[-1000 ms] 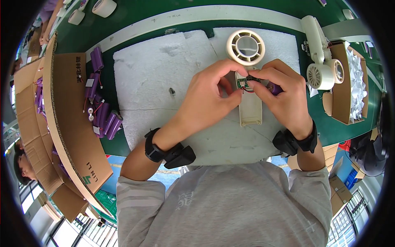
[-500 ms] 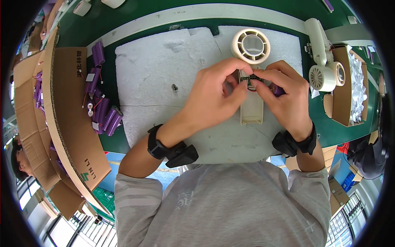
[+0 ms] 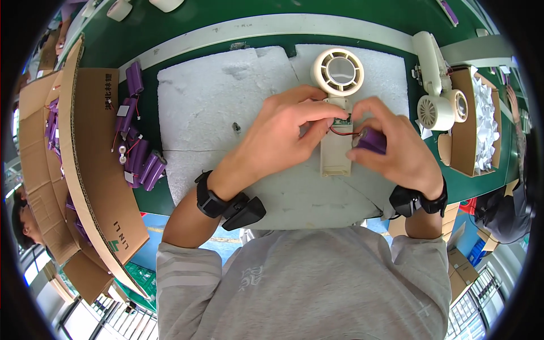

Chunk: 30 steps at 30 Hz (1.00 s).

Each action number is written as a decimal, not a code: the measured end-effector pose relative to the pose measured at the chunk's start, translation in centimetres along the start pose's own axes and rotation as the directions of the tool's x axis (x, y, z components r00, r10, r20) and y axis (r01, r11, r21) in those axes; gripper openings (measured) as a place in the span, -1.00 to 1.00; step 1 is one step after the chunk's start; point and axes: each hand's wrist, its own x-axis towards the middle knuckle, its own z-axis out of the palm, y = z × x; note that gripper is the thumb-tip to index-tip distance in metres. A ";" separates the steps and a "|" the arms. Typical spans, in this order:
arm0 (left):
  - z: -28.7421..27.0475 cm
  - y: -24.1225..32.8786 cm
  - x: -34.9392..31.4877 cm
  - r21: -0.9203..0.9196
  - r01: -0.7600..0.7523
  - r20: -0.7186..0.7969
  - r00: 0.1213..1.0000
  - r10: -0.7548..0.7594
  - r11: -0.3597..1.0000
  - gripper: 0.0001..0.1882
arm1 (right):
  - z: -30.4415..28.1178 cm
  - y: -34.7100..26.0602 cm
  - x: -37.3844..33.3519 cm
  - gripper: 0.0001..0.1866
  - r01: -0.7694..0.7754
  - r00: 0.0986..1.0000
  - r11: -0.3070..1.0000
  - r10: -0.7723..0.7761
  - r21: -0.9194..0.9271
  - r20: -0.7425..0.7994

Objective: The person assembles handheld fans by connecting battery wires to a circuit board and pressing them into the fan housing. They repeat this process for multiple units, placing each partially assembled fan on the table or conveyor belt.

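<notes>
A cream handheld fan [image 3: 335, 161] lies on the foam with its handle open and its round head [image 3: 341, 71] at the far end. Inside the handle sits a small green circuit board [image 3: 341, 121]. Thumb and forefinger of my left hand [image 3: 286, 122] close on this board; their tips hide part of it. My right hand [image 3: 399, 144] grips a purple battery [image 3: 372, 141] beside the handle, its forefinger bent near the board. Red and black wires [image 3: 343, 133] run from the battery toward the board; their far end is hidden by my left fingers.
White foam sheets [image 3: 198, 107] cover the green table. Several purple batteries [image 3: 139, 161] lie at the left beside a cardboard box [image 3: 102, 170]. Another cream fan [image 3: 436, 110] lies at the right, next to a carton [image 3: 462, 136] of white pieces [image 3: 483, 124].
My right hand has moved away from the board and turned, bringing the purple battery and its wires into plain sight. My left fingers stay at the board.
</notes>
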 end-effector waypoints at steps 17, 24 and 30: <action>-1.0 -0.3 0.3 -0.168 0.120 -0.074 0.988 -0.134 0.978 -0.69 | 0.8 0.1 -0.9 -0.73 0.210 0.942 0.921 -0.280 -0.329 -0.184; -0.1 0.2 0.3 -0.220 0.206 -0.117 0.965 -0.235 0.953 -0.71 | 1.0 0.8 -1.8 -0.86 0.266 0.897 0.856 -0.388 -0.444 -0.211; -0.2 0.3 0.0 -0.188 0.192 -0.145 0.965 -0.220 0.963 -0.70 | 2.0 0.0 -1.9 -0.90 0.334 0.848 0.747 -0.505 -0.574 -0.164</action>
